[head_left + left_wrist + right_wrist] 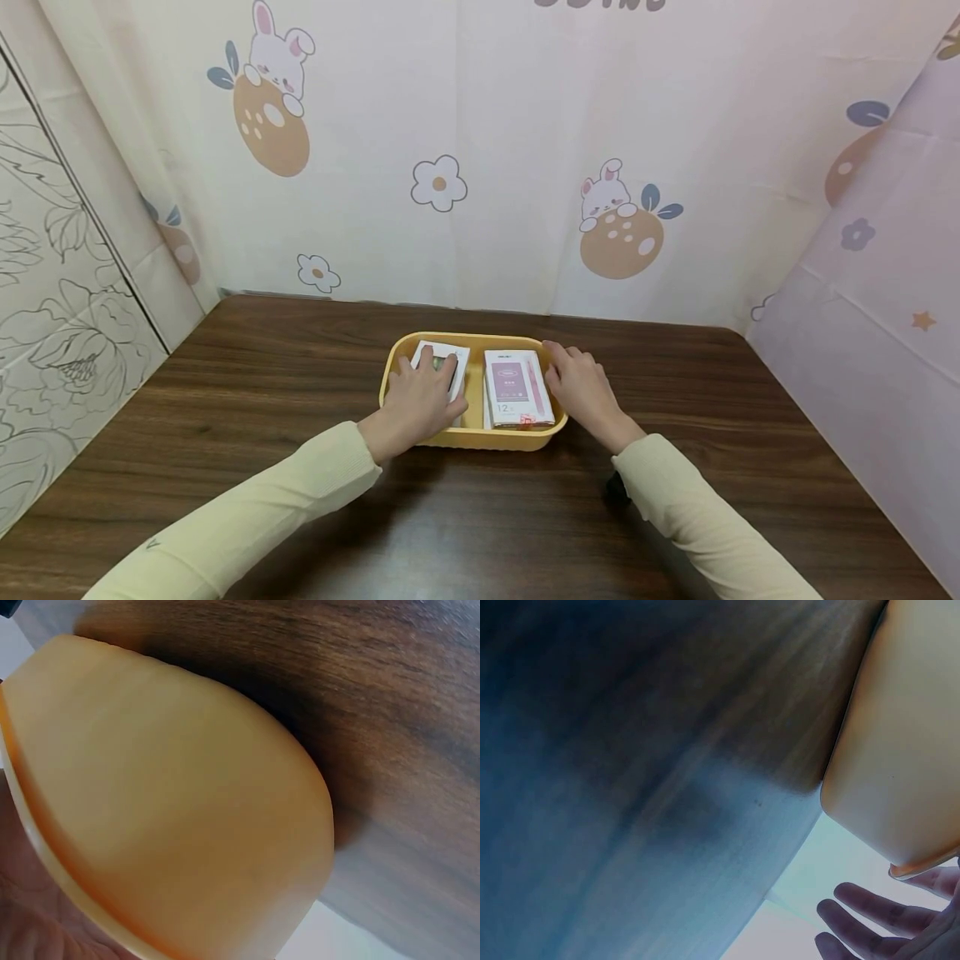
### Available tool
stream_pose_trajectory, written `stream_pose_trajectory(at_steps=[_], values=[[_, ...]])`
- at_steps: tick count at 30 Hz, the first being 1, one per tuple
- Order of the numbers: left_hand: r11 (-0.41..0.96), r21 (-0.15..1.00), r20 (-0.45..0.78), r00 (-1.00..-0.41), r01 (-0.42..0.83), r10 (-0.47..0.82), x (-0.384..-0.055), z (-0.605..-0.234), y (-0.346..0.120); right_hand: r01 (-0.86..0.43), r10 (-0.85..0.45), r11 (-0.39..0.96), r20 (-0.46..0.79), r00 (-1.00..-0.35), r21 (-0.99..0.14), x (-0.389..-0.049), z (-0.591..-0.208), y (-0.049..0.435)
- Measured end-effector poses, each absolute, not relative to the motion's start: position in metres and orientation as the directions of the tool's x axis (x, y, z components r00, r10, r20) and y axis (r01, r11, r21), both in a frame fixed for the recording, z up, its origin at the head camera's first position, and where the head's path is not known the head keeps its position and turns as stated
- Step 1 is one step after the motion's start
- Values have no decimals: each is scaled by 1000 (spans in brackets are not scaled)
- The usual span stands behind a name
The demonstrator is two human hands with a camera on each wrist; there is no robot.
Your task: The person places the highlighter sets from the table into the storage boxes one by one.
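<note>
A yellow plastic basket (pixel 473 438) stands on the table, also filling much of the left wrist view. Inside it on the left lies a white box (pixel 459 353) with a dark and green picture, set at a slant. My left hand (pixel 417 402) is over this box, its fingers spread across the top and hiding much of it. On the right side of the basket lies a white and purple box (pixel 511 383) marked 12. At the basket's right rim is my right hand (pixel 588 390), fingertips right at the edge; its fingers (pixel 870 904) extend loosely in the right wrist view.
The dark wood table (pixel 300 358) runs back to a curtain (pixel 495 100) printed with rabbits and flowers. Other patterned cloths hang at the left and right sides. A small black object (pixel 617 490) shows beside the right sleeve.
</note>
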State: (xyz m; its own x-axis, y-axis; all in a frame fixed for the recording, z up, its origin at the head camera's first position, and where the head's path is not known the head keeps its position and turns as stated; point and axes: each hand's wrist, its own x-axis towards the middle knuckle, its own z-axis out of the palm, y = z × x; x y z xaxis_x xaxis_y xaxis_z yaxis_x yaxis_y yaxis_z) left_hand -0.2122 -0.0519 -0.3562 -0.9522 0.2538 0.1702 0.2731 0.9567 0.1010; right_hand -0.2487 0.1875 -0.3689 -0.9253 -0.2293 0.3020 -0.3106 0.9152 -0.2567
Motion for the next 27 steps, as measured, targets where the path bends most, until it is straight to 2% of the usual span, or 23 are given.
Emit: stream_pose_trajectory(at_steps=[8, 19, 27], values=[[955, 174, 127, -967, 241, 221, -212, -356, -51, -314, -232, 915, 308, -923, -254, -248, -368, 187], [954, 216, 68, -978, 209, 199, -215, -356, -50, -319, -236, 915, 315, -919, -246, -247, -367, 186], [958, 202, 43, -979, 204, 200, -216, -357, -49, -318, -237, 916, 311, -920, -243, -247, -368, 186]])
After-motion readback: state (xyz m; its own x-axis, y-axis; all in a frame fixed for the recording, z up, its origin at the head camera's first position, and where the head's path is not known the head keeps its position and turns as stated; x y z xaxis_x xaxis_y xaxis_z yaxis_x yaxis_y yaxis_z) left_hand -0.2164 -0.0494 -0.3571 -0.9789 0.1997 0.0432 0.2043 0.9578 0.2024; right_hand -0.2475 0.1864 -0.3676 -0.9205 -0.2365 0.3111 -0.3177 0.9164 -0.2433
